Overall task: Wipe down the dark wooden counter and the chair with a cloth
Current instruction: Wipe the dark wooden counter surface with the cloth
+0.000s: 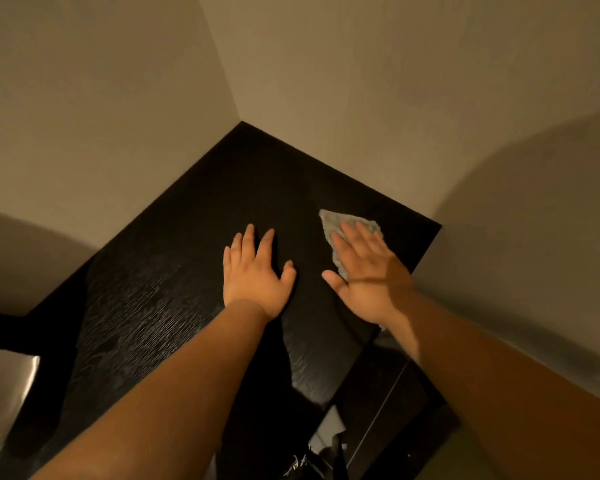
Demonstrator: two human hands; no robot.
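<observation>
The dark tabletop (174,271) is set into a corner, its far edges butted against two pale walls (101,116). The grey cloth (333,221) is pressed flat under the right hand (368,275), fingers straight and released, close to the tabletop's right edge. The left hand (255,271) is laid flat just beside it, fingers spread, grasping nothing. Bare surface is left open at the near left and toward the far corner.

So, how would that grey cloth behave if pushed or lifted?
The grey cloth looks thin and lies flat, so it probably flops when lifted. Under the flat right hand it likely slides over the dark wooden counter, perhaps bunching.
</observation>
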